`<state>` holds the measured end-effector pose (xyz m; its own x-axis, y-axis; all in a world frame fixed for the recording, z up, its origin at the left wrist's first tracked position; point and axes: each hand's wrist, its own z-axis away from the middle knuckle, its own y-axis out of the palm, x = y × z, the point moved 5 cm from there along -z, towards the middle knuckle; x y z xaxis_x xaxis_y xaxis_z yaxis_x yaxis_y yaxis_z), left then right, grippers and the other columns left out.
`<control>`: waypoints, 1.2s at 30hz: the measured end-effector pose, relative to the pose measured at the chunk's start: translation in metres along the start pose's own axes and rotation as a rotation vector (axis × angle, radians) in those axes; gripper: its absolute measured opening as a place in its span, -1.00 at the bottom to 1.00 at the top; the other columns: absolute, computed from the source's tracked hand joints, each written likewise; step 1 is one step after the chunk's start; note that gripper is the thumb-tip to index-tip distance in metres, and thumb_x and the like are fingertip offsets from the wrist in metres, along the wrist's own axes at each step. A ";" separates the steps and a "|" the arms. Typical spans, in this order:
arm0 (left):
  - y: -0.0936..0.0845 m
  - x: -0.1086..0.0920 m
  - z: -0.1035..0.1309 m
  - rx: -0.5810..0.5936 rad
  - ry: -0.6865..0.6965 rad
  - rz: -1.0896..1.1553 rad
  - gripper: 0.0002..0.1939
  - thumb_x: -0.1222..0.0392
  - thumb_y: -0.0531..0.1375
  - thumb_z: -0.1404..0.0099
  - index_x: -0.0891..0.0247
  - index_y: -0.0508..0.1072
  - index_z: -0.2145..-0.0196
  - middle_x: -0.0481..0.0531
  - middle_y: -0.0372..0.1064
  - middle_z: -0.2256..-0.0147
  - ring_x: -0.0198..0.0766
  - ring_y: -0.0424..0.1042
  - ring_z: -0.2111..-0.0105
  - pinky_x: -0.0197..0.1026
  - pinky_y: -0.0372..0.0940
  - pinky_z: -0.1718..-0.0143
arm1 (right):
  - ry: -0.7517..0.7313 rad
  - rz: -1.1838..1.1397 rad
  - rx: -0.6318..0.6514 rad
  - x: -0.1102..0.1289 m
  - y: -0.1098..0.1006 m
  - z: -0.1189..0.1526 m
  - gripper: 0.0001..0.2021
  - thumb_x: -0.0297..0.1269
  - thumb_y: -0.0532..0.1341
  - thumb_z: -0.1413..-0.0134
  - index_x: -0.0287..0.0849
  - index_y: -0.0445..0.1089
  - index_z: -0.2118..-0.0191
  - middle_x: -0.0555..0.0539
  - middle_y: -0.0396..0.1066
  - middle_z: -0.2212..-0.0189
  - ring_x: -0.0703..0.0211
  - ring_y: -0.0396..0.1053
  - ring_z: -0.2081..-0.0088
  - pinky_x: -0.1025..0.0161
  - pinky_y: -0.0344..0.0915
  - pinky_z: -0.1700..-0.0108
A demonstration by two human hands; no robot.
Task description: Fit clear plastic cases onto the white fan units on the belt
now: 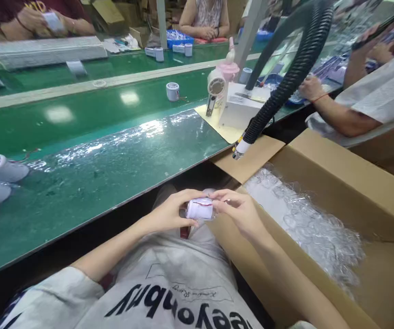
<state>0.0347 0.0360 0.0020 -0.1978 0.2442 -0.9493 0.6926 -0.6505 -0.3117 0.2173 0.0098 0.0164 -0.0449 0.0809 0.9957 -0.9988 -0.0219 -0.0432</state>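
Observation:
Over my lap, a small white cylindrical housing (199, 209) lies on its side between my two hands. My left hand (174, 210) is closed around its left end, thumb below and fingers above. A thin red wire (204, 204) runs along the housing toward the right. My right hand (236, 210) pinches this wire at the housing's right end, and a short dark tip shows past the fingers. Clear plastic seems to edge the right end; its shape is hard to make out.
A green work surface (114, 164) bears similar white housings (1, 169) at left and one upright housing (173, 91). A handheld fan (215, 87) stands by a white box (240, 107). A black hose (286, 87) hangs over a carton (348, 160) of clear plastic parts (313, 228). Co-workers sit around.

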 end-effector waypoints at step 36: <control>-0.002 -0.023 0.013 0.077 0.107 0.201 -0.19 0.25 0.42 -0.06 0.03 0.28 -0.24 0.18 0.23 -0.24 0.03 0.29 -0.20 0.01 0.28 -0.18 | 0.077 -0.102 0.404 0.001 0.006 0.025 -0.63 -0.23 0.38 -0.09 -0.04 0.30 0.00 -0.04 0.40 0.08 0.18 0.43 0.11 0.29 0.41 0.12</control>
<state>0.0294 0.0222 0.0242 0.0162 0.1765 -0.9842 0.6548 -0.7458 -0.1230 0.2116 -0.0156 0.0191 0.0375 0.1770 0.9835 -0.9114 -0.3976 0.1064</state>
